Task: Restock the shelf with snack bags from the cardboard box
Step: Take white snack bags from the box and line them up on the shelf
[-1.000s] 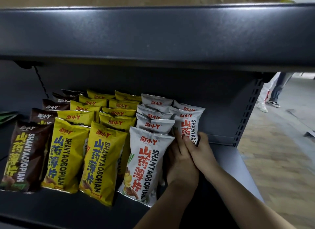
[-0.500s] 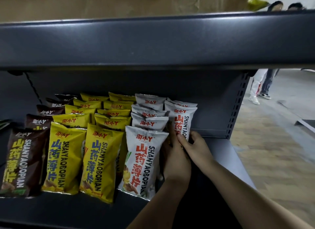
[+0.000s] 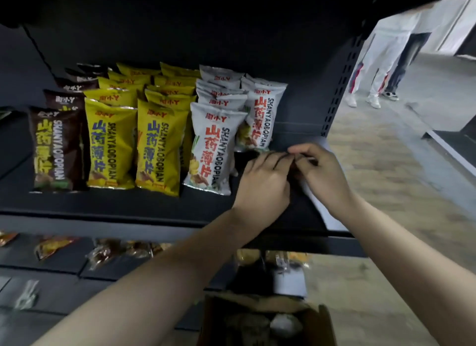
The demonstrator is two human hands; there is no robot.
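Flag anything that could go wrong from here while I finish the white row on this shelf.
The front white bag leans forward near the shelf edge; a brush from the left hand could tip it off. The rear white bag stands alone with bare shelf to its right, so it may topple sideways.

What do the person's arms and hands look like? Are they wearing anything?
Both forearms are bare, with no sleeves showing. The left hand and right hand wear no gloves. No watch, ring or bracelet shows, though the picture is a bit blurry.
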